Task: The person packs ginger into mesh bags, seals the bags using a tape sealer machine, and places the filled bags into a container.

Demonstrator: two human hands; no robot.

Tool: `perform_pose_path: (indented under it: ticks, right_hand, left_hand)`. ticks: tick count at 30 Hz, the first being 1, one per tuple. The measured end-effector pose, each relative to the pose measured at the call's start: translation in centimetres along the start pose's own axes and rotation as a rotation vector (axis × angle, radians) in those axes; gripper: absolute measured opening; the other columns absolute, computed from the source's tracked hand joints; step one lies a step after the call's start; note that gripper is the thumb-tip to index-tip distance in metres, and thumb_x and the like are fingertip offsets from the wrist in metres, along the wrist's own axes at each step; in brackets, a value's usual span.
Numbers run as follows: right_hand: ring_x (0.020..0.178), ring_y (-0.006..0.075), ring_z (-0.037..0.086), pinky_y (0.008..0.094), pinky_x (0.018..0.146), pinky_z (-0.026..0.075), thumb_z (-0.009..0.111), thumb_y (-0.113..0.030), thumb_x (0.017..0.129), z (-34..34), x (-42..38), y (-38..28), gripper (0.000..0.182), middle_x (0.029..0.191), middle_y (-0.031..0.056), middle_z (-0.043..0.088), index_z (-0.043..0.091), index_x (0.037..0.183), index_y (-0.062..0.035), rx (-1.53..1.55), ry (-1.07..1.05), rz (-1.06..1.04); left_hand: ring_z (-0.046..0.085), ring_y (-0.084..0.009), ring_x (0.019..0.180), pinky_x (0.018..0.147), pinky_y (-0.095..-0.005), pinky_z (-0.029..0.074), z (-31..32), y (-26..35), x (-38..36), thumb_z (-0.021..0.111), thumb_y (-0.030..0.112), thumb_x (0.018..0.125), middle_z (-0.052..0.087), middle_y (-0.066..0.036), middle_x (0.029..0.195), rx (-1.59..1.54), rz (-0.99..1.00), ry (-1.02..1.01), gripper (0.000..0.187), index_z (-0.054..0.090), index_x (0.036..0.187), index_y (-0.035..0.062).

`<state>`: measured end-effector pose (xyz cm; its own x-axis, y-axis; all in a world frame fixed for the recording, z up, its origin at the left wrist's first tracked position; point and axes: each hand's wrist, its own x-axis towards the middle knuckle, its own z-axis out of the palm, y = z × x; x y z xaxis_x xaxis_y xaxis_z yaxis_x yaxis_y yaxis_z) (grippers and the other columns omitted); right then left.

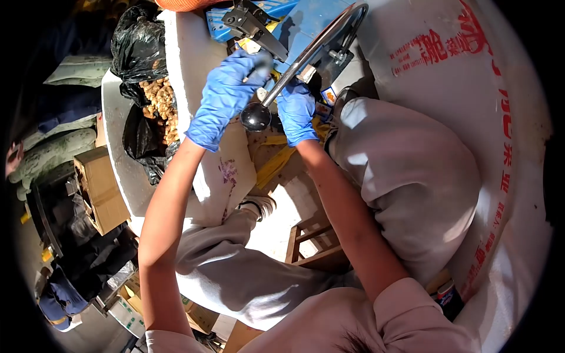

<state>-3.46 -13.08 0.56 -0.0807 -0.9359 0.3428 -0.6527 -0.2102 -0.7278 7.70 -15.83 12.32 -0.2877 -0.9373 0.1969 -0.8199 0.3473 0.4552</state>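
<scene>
Fingers (pixel 250 67) of the left hand (pixel 223 97) wrapped the lever (pixel 306 56), its long axis slanting up-right; the right hand (pixel 296 112) lay beneath, grip hidden.

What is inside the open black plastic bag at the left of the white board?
The black plastic bag holds a heap of pale brown knobbly pieces. Their kind is unclear, and the bag's folds hide whatever lies deeper.

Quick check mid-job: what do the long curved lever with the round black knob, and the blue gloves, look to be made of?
The long curved lever looks like polished bare metal: it is silvery with bright glints along it. Its round black knob seems to be glossy hard plastic, though rubber is possible. The blue gloves on the left hand and right hand look like thin nitrile or latex, wrinkled and matte.
</scene>
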Motion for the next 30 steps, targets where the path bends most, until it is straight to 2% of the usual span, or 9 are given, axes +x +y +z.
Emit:
perform_pose_path:
  ticks: [7,9,13,15,19,21,24,28,30]
  right_hand:
    - [0.062,0.0251,0.055,0.0353,0.055,0.045,0.052,-0.036,0.077,0.3,-0.1,0.4,0.025,0.071,0.0076,0.058,0.061,0.089,-0.0155,-0.094,-0.149,0.185]
    - [0.057,0.0259,0.054,0.0363,0.051,0.043,0.05,-0.037,0.078,1.1,-0.5,1.0,0.03,0.066,0.0088,0.055,0.053,0.078,-0.0079,0.078,-0.053,0.216]
    - [0.057,0.0262,0.054,0.0355,0.051,0.043,0.052,-0.039,0.076,1.6,-0.7,1.2,0.031,0.066,0.0092,0.055,0.052,0.077,-0.0079,-0.18,0.029,0.077]
    - [0.056,0.0271,0.054,0.0357,0.048,0.043,0.052,-0.04,0.075,0.9,-0.7,1.2,0.033,0.065,0.0104,0.055,0.051,0.078,-0.0069,0.059,-0.006,0.078]
    - [0.055,0.0275,0.054,0.0353,0.049,0.043,0.052,-0.041,0.075,1.9,-1.3,1.7,0.036,0.065,0.0116,0.054,0.05,0.08,-0.0053,-0.03,-0.059,0.177]
    - [0.054,0.0275,0.054,0.0358,0.049,0.043,0.052,-0.04,0.075,2.1,-1.3,1.9,0.037,0.065,0.0113,0.054,0.05,0.079,-0.0033,-0.079,-0.028,0.115]
    - [0.055,0.0272,0.054,0.0363,0.05,0.044,0.053,-0.037,0.075,1.7,-1.0,1.9,0.034,0.066,0.0114,0.054,0.05,0.084,-0.0045,0.094,-0.034,0.13]
    - [0.059,0.0241,0.055,0.0341,0.053,0.044,0.054,-0.027,0.076,-0.6,-0.2,0.1,0.022,0.065,0.0093,0.056,0.058,0.093,-0.0137,-0.088,-0.054,-0.001]
    - [0.061,0.0262,0.054,0.0372,0.053,0.043,0.054,-0.035,0.073,-0.4,-0.3,-0.1,0.035,0.069,0.0121,0.053,0.052,0.098,-0.011,-0.178,-0.092,0.046]
  left_hand:
    - [0.055,-0.0289,0.082,0.071,-0.0339,0.044,1.1,-0.8,1.2,0.064,0.002,0.061,0.057,-0.012,0.089,-0.12,-0.005,-0.182,0.036,0.055,0.096,0.006]
    - [0.055,-0.0294,0.081,0.07,-0.0342,0.044,1.5,-1.2,1.2,0.063,0.001,0.062,0.057,-0.012,0.088,-0.124,-0.005,-0.212,0.035,0.055,0.096,0.0056]
    - [0.054,-0.0312,0.078,0.067,-0.0348,0.044,2.7,-2.0,1.1,0.058,0.003,0.066,0.057,-0.013,0.086,-0.205,-0.148,-0.275,0.03,0.054,0.095,0.0067]
    - [0.054,-0.0328,0.076,0.064,-0.0369,0.045,2.3,-1.5,1.1,0.054,0.006,0.07,0.056,-0.015,0.082,-0.07,-0.083,-0.307,0.026,0.053,0.096,0.0087]
    - [0.054,-0.0335,0.076,0.064,-0.0387,0.044,2.0,-0.7,1.5,0.052,0.008,0.072,0.056,-0.016,0.082,-0.068,-0.189,-0.263,0.022,0.054,0.094,0.0091]
    - [0.054,-0.0343,0.075,0.064,-0.0399,0.044,1.5,-0.1,1.7,0.05,0.009,0.074,0.056,-0.017,0.082,0.207,-0.177,-0.337,0.017,0.055,0.09,0.0085]
    - [0.054,-0.0349,0.075,0.064,-0.0403,0.044,2.1,-1.1,1.3,0.05,0.013,0.076,0.056,-0.017,0.081,0.069,-0.166,-0.299,0.012,0.055,0.086,0.008]
    - [0.053,-0.0353,0.068,0.06,-0.0411,0.042,2.1,-0.9,1.0,0.047,0.027,0.081,0.055,-0.019,0.07,-0.013,-0.371,-0.27,0.023,0.055,0.076,0.0054]
    - [0.052,-0.0358,0.065,0.059,-0.0412,0.042,2.7,-1.4,0.7,0.046,0.03,0.082,0.054,-0.019,0.066,-0.039,-0.309,-0.172,0.029,0.055,0.072,0.004]
